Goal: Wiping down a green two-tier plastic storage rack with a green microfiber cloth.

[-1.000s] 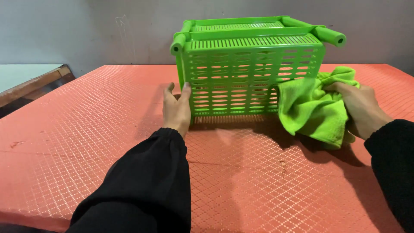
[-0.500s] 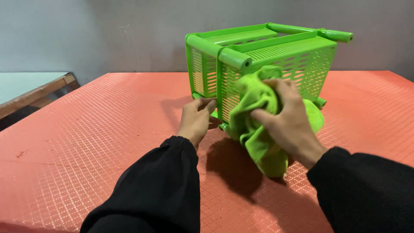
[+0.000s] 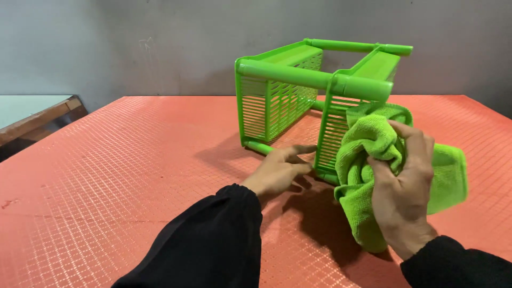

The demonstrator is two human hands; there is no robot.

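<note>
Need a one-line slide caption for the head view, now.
Right hand presses a green cloth against a green slatted rack; left hand rests at its base.

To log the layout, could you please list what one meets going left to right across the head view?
Pale side table → left hand → green rack → right hand, gripping a green cloth.

No packages in view. No labels or signs either. No screens anywhere on the mat or wall.
</note>
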